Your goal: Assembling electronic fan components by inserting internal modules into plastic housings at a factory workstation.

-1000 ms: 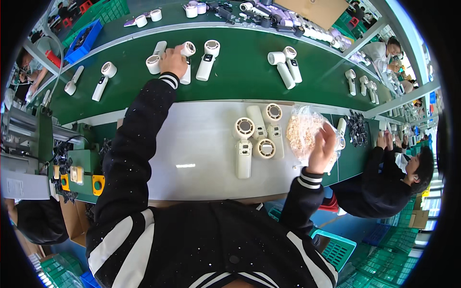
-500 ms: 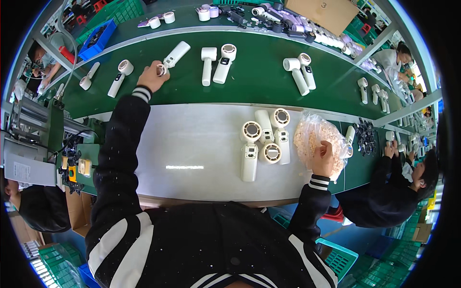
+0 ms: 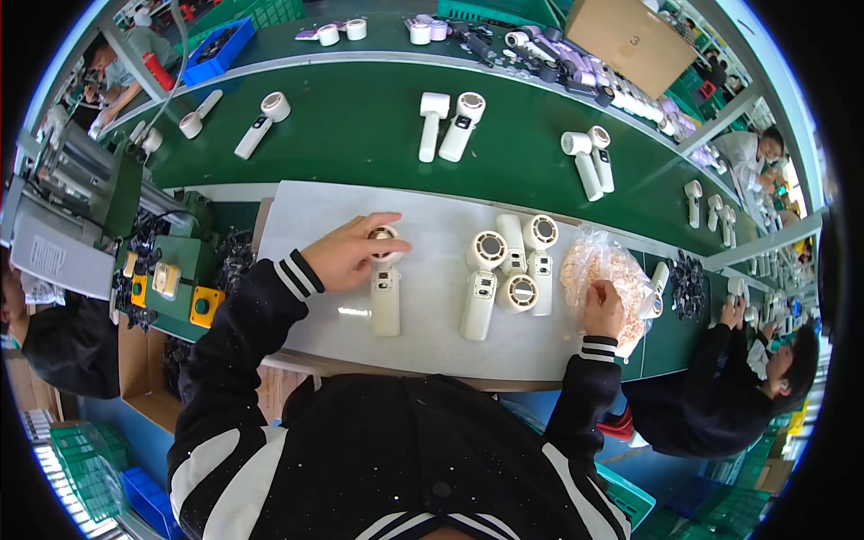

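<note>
A white handheld fan (image 3: 385, 301) lies on the pale work surface, its handle toward me. My left hand (image 3: 346, 256) curls round the fan's round head, partly covering its grille. Over at the right, a clear plastic bag (image 3: 583, 261) is full of small beige pieces. My right hand (image 3: 604, 310) rests at the bag with its fingers pressed together; whatever is between the fingertips is too small to make out. Between my hands sits a cluster of several white handheld fans (image 3: 479, 306), some head toward me and some head away.
Behind the work surface, a green conveyor belt (image 3: 342, 117) carries more white fans (image 3: 461, 126). A machine with a yellow-cased button (image 3: 206, 306) stands at the left. Dark small parts (image 3: 688, 283) lie beyond the bag. A co-worker (image 3: 729, 396) sits at the right.
My left hand has brought a fan from the belt back onto the work surface, head away from me. My right hand has stayed at the bag. The view has shifted a little.
</note>
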A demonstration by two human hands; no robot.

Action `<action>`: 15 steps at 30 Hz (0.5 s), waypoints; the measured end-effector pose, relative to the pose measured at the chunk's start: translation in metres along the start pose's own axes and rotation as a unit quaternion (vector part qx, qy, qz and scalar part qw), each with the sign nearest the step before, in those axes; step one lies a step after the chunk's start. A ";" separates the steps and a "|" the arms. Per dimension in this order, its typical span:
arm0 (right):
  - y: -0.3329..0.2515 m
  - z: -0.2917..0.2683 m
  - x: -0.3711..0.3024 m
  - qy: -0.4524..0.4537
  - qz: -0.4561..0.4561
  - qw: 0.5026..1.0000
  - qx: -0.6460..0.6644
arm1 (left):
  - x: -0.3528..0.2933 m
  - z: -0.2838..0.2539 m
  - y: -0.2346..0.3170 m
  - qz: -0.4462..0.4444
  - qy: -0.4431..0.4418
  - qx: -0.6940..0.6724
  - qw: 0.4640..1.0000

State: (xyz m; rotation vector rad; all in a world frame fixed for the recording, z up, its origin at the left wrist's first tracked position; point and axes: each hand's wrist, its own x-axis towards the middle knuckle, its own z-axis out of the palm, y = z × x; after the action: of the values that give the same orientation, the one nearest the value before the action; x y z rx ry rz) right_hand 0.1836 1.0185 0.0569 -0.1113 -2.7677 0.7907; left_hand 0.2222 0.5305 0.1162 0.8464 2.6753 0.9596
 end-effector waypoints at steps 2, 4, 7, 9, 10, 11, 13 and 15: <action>0.000 -0.003 -0.002 0.016 -0.008 1.000 0.016 | -0.015 0.002 0.003 0.019 0.114 -0.001 0.993; 0.007 -0.008 -0.003 0.000 -0.086 0.995 -0.056 | -0.043 -0.011 -0.012 -0.067 0.140 0.010 0.988; 0.003 -0.012 0.000 -0.053 -0.027 0.997 -0.050 | -0.097 -0.028 -0.052 -0.297 0.124 0.203 0.925; 0.005 -0.010 0.003 -0.062 0.011 0.998 0.001 | -0.128 -0.030 -0.069 -0.397 0.119 0.293 0.862; 0.003 -0.009 0.004 -0.065 0.005 0.998 0.004 | -0.141 -0.030 -0.082 -0.438 0.121 0.291 0.842; 0.002 -0.009 0.002 -0.058 0.016 0.998 0.010 | -0.148 -0.031 -0.087 -0.476 0.121 0.287 0.822; 0.015 -0.003 0.002 -0.041 -0.047 0.998 -0.033 | -0.160 -0.033 -0.094 -0.467 0.119 0.287 0.828; 0.007 -0.008 0.000 -0.052 -0.045 0.996 -0.057 | -0.158 -0.032 -0.099 -0.445 0.141 0.273 0.841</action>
State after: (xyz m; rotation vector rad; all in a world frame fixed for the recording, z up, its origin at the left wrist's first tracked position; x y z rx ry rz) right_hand 0.1854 1.0285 0.0605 0.0338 -2.8921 0.6344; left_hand 0.2964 0.3614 0.0753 -0.5666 3.0614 0.0843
